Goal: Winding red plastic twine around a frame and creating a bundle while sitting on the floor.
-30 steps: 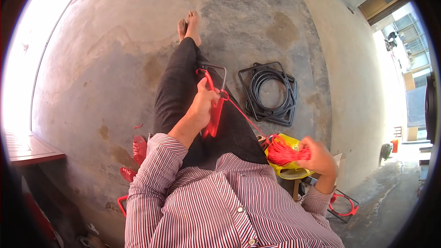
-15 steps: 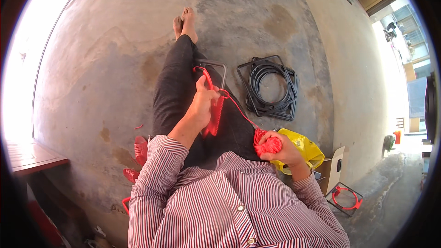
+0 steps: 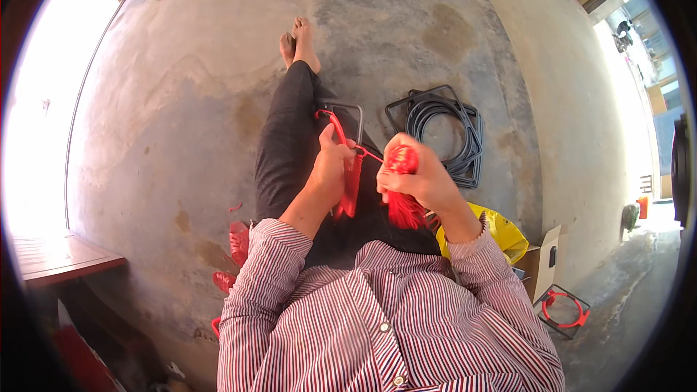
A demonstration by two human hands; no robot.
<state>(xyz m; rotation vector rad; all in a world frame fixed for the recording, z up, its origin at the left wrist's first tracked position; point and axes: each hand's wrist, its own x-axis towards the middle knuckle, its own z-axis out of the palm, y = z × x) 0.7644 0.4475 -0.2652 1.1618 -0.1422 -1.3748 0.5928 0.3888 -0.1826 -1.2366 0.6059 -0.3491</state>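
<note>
My left hand is closed around a dark frame held above my lap. Its ring part is wrapped in red cord. Closed in my right hand is a bundle of red cord, raised just to the right of the frame. A short strand runs between the bundle and the frame. My fingers hide part of the frame.
Several dark frames with rings lie stacked on the concrete floor beyond my right hand. A yellow bag, an open cardboard box and a red-wrapped frame stand at the right. Red bundles lie at my left.
My right hand has moved up and left with the cord bundle, close to the frame. The strand between them is now much shorter. My left hand keeps its hold.
</note>
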